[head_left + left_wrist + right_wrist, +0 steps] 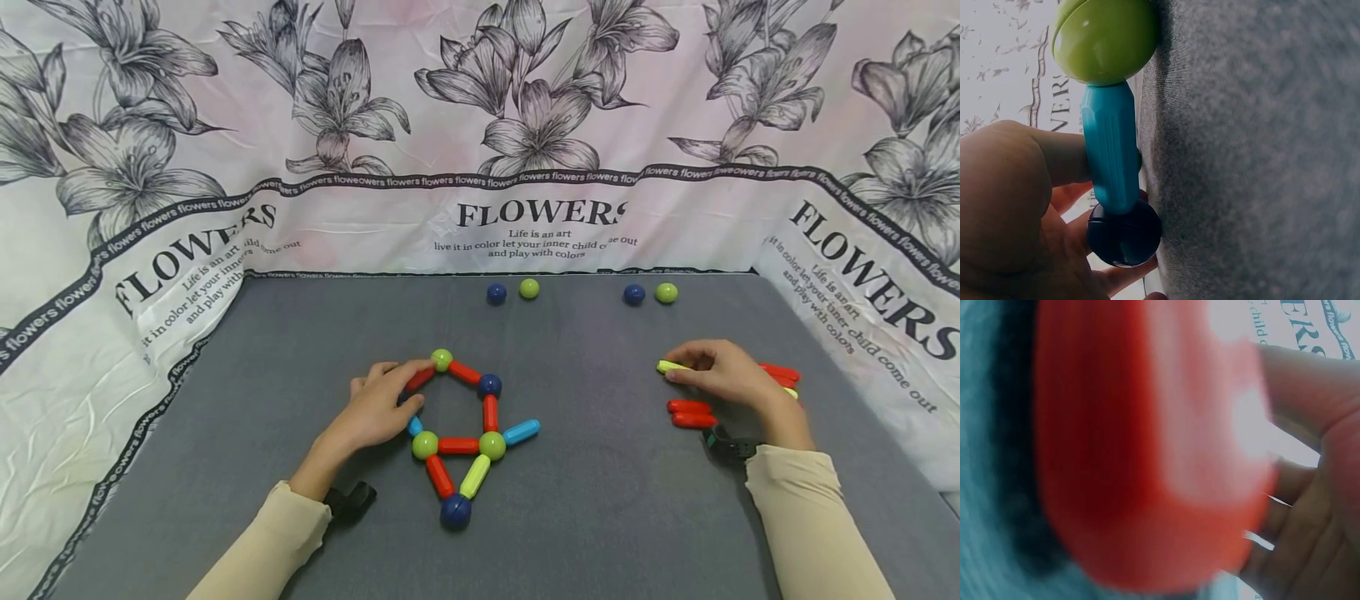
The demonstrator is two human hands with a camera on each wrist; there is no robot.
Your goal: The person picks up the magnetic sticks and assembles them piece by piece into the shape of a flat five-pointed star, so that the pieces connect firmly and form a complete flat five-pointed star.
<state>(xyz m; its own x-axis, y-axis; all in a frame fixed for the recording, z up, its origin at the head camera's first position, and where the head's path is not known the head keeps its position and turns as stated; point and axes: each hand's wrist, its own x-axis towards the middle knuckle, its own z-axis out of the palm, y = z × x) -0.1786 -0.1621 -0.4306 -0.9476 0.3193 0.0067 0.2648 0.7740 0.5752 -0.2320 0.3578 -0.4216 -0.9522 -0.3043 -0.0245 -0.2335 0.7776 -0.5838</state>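
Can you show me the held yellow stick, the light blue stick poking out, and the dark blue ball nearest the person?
Held yellow stick [670, 366]: head view, exposed end.
Light blue stick [521, 432]: head view, middle.
Dark blue ball [456, 512]: head view, centre.

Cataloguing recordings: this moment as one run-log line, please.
left hand: around left corner of assembled frame | right hand: pinching yellow-green rod | two red rods: near right wrist | loose balls: far side of table

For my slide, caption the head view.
Left hand on a ball-and-rod figure, right hand pinching a yellow rod.
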